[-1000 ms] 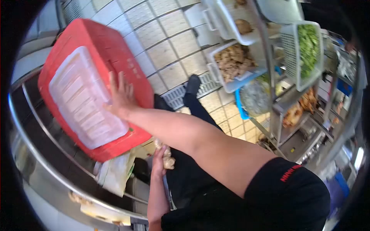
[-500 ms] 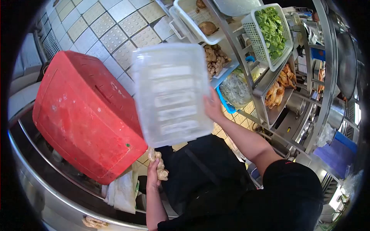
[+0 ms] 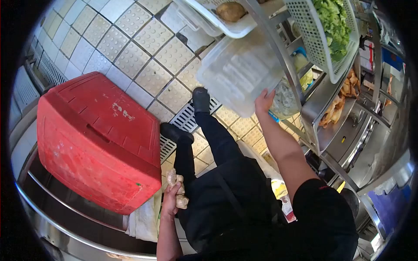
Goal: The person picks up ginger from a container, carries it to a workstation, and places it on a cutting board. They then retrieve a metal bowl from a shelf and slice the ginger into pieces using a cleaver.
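Pale, knobbly ginger (image 3: pixel 177 191) is wrapped in the fingers of my left hand (image 3: pixel 170 201), low beside the red bin. My right hand (image 3: pixel 264 102) grips the near right edge of a translucent plastic lid (image 3: pixel 239 71), thumb side up. The lid is tilted at the lower shelf and overlaps the spot where the ginger tray stood in view, hiding it. Just beyond its far edge is a white tub (image 3: pixel 237 30) with a brown root vegetable (image 3: pixel 231 11) inside.
A large red bin (image 3: pixel 100 135) stands at left. On the metal rack (image 3: pixel 278 48) at right are a perforated basket (image 3: pixel 311 35) of leafy greens (image 3: pixel 333 26) and a metal tray (image 3: pixel 320 126) of cooked poultry (image 3: pixel 339 104). A floor drain grate (image 3: pixel 187 117) lies by my feet.
My right hand has carried the lid away from my body, forward and right to the lower shelf, covering the ginger there. My left hand keeps the ginger and has barely moved.
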